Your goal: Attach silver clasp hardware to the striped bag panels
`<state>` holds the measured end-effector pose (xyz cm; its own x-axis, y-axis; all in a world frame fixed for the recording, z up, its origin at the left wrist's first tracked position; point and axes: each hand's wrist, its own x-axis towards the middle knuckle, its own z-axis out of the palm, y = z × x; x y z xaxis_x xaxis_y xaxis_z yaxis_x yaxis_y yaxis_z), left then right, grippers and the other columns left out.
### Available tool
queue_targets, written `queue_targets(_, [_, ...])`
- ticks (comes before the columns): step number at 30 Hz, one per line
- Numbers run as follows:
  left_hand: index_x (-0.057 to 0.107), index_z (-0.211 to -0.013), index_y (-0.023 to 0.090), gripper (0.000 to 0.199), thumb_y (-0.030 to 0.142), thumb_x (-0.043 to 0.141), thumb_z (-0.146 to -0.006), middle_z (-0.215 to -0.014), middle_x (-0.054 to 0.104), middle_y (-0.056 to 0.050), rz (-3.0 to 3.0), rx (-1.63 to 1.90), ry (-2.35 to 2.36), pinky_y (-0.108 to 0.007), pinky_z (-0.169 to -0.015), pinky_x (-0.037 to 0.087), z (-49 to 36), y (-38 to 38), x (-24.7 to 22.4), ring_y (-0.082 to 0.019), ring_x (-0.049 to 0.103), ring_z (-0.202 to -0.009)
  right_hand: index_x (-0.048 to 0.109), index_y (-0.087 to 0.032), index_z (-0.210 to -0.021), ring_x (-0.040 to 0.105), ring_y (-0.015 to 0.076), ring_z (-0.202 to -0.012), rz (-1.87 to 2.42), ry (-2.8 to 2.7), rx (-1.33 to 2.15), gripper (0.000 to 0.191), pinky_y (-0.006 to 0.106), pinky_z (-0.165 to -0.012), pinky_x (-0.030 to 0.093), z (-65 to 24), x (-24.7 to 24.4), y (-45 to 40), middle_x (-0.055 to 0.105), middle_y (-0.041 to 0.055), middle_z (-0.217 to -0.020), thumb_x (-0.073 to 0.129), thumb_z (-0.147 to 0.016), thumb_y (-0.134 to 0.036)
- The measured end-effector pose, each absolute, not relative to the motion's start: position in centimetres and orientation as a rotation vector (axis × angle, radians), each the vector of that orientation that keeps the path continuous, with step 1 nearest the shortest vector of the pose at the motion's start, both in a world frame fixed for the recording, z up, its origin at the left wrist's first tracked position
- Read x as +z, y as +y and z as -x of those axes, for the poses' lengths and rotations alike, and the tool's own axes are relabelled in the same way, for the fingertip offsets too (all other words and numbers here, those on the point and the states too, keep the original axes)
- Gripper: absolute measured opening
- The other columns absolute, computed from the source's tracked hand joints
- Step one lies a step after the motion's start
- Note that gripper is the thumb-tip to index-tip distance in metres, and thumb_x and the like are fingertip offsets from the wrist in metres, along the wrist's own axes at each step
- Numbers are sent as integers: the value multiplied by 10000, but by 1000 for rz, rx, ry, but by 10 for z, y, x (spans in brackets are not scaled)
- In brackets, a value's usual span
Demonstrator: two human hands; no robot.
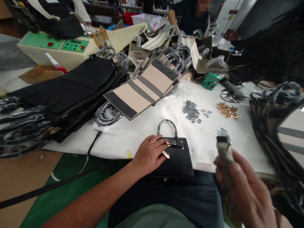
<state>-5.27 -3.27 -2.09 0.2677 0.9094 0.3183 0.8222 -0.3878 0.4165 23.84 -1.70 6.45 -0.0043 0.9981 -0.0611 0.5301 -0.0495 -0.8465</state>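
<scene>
A small black handbag panel lies at the table's front edge, with a plastic-wrapped loop handle standing up at its far side. My left hand rests on its left part, fingers stretched out over the surface and touching the shiny metal clasp. A second metal piece shows by the fingertips. To the right, my right hand is wrapped round a blurred hand tool with a dark upper end and a yellowish lower part. It is raised apart from the bag; its kind is unclear.
Stacked black bag panels and beige-lined panels cover the left and back. Small metal plates and gold-coloured fittings lie in piles. A green control box stands behind; a person sits beyond. More bags are at right.
</scene>
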Motion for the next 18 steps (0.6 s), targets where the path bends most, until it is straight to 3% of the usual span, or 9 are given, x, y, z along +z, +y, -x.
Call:
queue_targets(2, [688,-1272,232,303,306,648,-981,-1350,710,-51,-2343,755,1634,-496,-1129,443,53,-32,-20,-285,548,-1381,532,-264,-1474,624,188,-553,1674,-1358,1427,637,284,-456,490,-218,60,-44,737,68,-893,556,-964,-644])
queue_targets(5, [679,-1276,225,300,294,636,-987,-1369,699,-49,-2330,742,1625,-490,-1132,433,53,-32,-18,-281,545,-1376,566,-247,-1417,563,142,-510,1598,-1219,1878,630,232,-400,412,-188,42,-54,701,46,-855,562,-952,-672])
queue_targets(8, [671,-1280,220,306,296,640,-985,-1368,699,-50,-2315,752,1608,-496,-1141,416,54,-31,-18,-281,542,-1374,529,-242,-1446,555,130,-517,1628,-1286,1873,685,216,-389,397,-177,27,-42,689,34,-871,637,-913,-657])
queue_targets(13, [683,-1247,230,280,300,656,-978,-1367,698,-40,-2308,755,1586,-493,-1155,397,56,-30,-20,-267,521,-1395,504,-254,-1499,532,127,-477,1746,-1458,1637,700,223,-419,417,-182,21,-29,660,-15,-732,685,-906,-578])
queue_targets(15, [691,-1222,234,256,301,656,-977,-1368,697,-37,-2315,757,1580,-494,-1155,392,56,-30,-20,-265,519,-1397,531,-258,-1492,637,170,-571,1753,-1588,1556,649,257,-501,523,-182,20,-29,730,23,-825,655,-930,-558])
queue_targets(17, [696,-1209,252,242,308,661,-976,-1375,691,-28,-2313,753,1581,-499,-1161,382,56,-30,-20,-265,513,-1400,575,-260,-1465,749,238,-839,1734,-1738,1422,592,324,-730,634,-182,18,-30,780,72,-1058,637,-942,-531])
queue_targets(18, [698,-1207,262,240,311,665,-974,-1379,687,-25,-2312,746,1581,-502,-1166,376,56,-30,-20,-267,508,-1405,594,-260,-1450,751,265,-1007,1720,-1800,1356,564,364,-882,633,-181,16,-31,768,83,-1186,629,-947,-514])
